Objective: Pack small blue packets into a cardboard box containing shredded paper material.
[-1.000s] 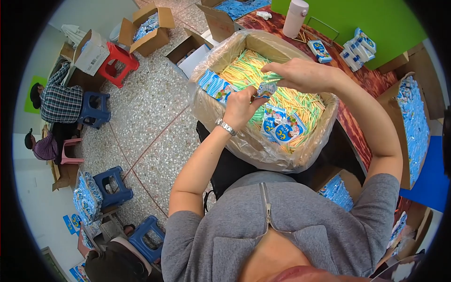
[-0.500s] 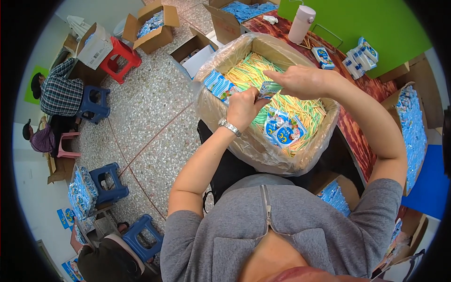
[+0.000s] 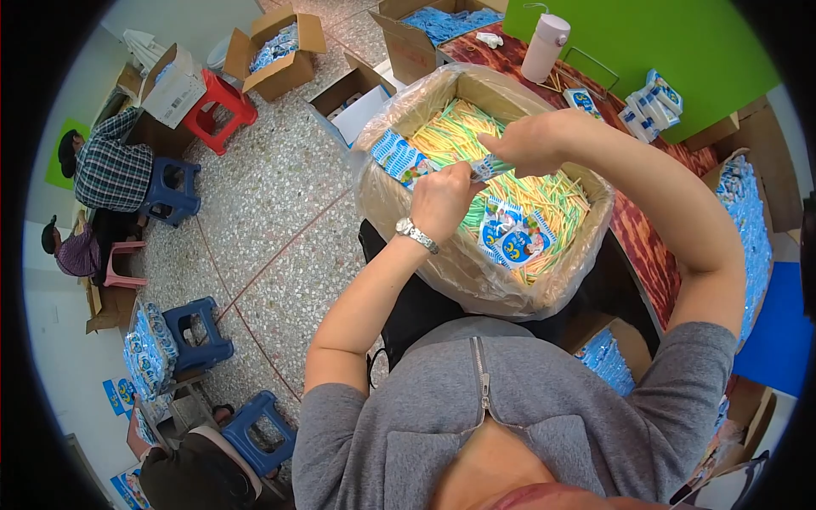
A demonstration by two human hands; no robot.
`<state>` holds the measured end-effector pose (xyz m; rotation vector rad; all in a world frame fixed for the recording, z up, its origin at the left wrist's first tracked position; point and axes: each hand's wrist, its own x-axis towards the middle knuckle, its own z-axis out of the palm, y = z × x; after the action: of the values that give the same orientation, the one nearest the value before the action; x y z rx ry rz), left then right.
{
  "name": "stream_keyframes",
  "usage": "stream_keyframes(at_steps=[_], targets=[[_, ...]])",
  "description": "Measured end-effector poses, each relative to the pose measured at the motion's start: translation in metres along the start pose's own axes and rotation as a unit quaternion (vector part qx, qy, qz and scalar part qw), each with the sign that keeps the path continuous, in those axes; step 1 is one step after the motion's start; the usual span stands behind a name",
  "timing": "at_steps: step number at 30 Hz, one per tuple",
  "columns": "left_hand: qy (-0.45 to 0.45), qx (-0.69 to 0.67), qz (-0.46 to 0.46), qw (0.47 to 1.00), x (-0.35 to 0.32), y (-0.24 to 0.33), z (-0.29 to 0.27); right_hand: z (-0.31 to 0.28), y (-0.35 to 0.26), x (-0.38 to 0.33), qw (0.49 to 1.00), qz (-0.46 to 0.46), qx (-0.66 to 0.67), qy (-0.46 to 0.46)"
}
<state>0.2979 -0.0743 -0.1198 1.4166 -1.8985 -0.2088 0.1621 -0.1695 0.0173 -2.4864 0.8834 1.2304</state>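
**Both hands at a small packet above a lined carton of sticks**

I am holding both hands together over a cardboard carton (image 3: pixel 544 280) lined with a clear plastic bag (image 3: pixel 387 200) and resting in front of my lap. My left hand (image 3: pixel 442 197), wearing a metal wristwatch (image 3: pixel 416 235), is curling its fingers closed around one end of a small blue-and-white packet (image 3: pixel 489 167). My right hand (image 3: pixel 525 143) is pinching the other end of the same packet from above, fingers closed on it. The packet is sitting between the two hands, just above the fill of the carton. That fill is a heap of thin yellow and green sticks (image 3: pixel 544 200). More printed blue-and-white packets are lying on the heap: one strip (image 3: pixel 398 158) is leaning against the left wall of the liner, and a cluster (image 3: pixel 510 236) is lying just below my left hand. A red-brown table (image 3: pixel 646 246) is running along my right, carrying a white tumbler (image 3: pixel 544 47). On the speckled floor to my left, a red stool (image 3: pixel 223 109) and blue stools (image 3: pixel 197 333) are standing among open boxes.
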Motion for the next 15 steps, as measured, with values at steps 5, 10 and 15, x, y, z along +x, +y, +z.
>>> stream_keyframes(at_steps=[5,10,15], targets=[[0.001,0.028,0.054,0.998,0.005,0.007,-0.001,-0.006,-0.004,0.006,0.999,0.01,-0.049,-0.012],[-0.014,-0.033,0.024,0.999,0.008,-0.001,0.002,-0.01,-0.001,-0.013,0.993,-0.041,-0.021,0.112],[-0.027,-0.122,-0.03,0.992,0.012,-0.005,0.004,0.021,0.036,-0.02,0.93,-0.152,0.092,0.322]])
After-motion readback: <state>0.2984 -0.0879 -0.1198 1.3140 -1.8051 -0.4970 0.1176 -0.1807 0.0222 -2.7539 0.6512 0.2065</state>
